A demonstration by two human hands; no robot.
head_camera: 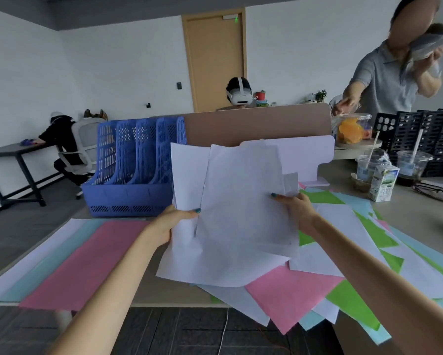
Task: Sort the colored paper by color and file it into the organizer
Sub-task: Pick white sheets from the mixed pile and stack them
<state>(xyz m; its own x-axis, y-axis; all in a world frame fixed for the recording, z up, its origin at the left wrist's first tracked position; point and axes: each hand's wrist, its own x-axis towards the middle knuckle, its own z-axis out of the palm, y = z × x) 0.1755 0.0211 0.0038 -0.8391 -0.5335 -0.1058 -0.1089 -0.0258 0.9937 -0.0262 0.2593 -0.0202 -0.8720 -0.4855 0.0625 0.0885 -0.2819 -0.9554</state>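
Both hands hold a loose, fanned bundle of white sheets (240,201) up off the surface (410,211). The left hand (175,220) pinches the bundle's left edge with the thumb on the front. The right hand (296,210) grips the right edge the same way, and the fingers behind the paper are hidden. The blue file organizer (128,172) stands just left of and behind the bundle, and no paper shows in its slots.

Sorted stacks lie to the left: a pink stack (87,262), a light blue stack (61,252) and a white stack (38,252). The unsorted pile (292,295) of green, pink, blue and white sheets sprawls under the right forearm.

The main risk is the bundle itself. Its sheets are skewed and their edges do not line up, so only some are likely caught in the pinch. A lower sheet could slide out, or corners could catch on the organizer's dividers and crumple if the bundle goes in unsquared.

The pile also hangs over the near edge of the surface. A brush from the right forearm could send sheets to the floor or mix them into the sorted colours.

A lidded drink cup (412,167) and a milk carton (383,185) stand near the pile's far corner, so a wide swing of paper could tip them.
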